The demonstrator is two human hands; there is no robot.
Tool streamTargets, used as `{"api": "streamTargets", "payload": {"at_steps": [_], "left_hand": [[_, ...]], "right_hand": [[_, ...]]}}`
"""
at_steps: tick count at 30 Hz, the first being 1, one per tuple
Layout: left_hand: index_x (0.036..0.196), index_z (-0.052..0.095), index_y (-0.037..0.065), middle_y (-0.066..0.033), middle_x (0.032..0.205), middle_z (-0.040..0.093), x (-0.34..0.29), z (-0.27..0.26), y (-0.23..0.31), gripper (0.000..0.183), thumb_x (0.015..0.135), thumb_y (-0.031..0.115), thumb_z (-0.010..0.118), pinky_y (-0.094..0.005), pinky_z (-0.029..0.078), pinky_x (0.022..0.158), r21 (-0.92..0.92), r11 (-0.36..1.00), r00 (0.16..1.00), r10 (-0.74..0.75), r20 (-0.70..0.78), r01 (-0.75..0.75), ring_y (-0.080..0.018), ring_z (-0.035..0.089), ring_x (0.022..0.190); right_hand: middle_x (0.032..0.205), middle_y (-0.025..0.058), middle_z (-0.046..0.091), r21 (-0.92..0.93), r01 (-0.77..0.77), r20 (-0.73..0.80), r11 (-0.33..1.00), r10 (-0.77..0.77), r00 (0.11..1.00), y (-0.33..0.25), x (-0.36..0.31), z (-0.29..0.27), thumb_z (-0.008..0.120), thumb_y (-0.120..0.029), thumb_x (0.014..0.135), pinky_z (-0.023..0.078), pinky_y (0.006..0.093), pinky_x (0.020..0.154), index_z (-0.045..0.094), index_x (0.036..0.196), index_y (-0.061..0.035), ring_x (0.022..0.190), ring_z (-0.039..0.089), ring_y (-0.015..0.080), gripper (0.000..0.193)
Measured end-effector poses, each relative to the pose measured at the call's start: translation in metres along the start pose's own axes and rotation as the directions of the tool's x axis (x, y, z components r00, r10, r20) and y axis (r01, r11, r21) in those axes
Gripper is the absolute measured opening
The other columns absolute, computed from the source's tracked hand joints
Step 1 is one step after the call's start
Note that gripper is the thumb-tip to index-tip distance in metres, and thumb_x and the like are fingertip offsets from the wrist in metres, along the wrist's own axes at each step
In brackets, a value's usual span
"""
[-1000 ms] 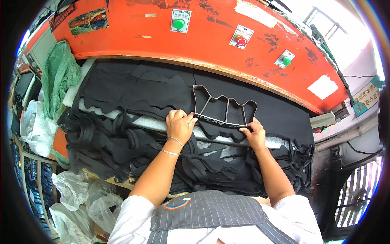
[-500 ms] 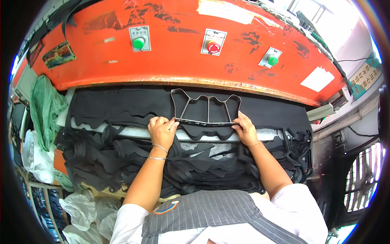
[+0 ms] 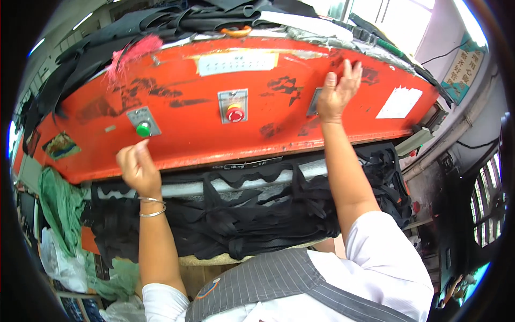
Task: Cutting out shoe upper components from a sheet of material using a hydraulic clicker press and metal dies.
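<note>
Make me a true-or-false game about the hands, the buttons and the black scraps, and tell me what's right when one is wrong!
1. The left hand is just below a green button. True.
2. In the picture, the red button sits between the left hand and the right hand. True.
3. The silver bangles are on the right arm. False: they are on the left one.
4. Black scraps lie in front of the machine. True.
5. The machine's front is blue. False: it is orange-red.
6. The right hand grips a black scrap. False: its fingers are stretched out, with nothing seen in them.
</note>
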State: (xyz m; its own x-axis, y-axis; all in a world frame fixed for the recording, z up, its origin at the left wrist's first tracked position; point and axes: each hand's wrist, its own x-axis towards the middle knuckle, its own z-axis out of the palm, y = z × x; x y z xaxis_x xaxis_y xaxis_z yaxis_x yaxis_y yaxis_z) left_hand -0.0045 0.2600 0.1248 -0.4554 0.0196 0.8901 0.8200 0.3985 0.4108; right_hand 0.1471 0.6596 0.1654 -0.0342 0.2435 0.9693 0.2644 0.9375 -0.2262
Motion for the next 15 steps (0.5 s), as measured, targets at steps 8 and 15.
{"api": "streamTargets", "payload": {"at_steps": [8,15], "left_hand": [[0.067,0.05,0.0,-0.0141,0.067,0.045,0.035,-0.01,0.013,0.028,0.092,0.011,0.057,-0.038,0.038,0.061,0.08,0.997,0.85,-0.041,0.525,-0.001,-0.0311,0.047,0.067],[0.066,0.059,0.005,-0.0134,0.07,0.054,-0.128,-0.093,0.084,0.025,0.085,0.022,0.064,-0.0438,0.043,0.063,0.205,0.948,0.499,-0.305,0.811,0.245,-0.0331,0.053,0.068]], "right_hand": [[0.142,0.0244,0.039,-0.01,0.036,-0.048,0.999,-0.036,0.998,-0.001,-0.001,-0.007,0.056,-0.022,0.092,0.024,0.0504,0.11,0.053,0.126,-0.0008,0.132,0.034,0.0436,0.04],[0.126,0.0211,0.049,0.167,0.064,0.259,0.984,-0.106,0.96,-0.016,-0.065,-0.055,0.064,-0.014,0.083,0.033,0.0475,0.099,0.05,0.124,-0.0006,0.118,0.044,0.0377,0.045]]}}
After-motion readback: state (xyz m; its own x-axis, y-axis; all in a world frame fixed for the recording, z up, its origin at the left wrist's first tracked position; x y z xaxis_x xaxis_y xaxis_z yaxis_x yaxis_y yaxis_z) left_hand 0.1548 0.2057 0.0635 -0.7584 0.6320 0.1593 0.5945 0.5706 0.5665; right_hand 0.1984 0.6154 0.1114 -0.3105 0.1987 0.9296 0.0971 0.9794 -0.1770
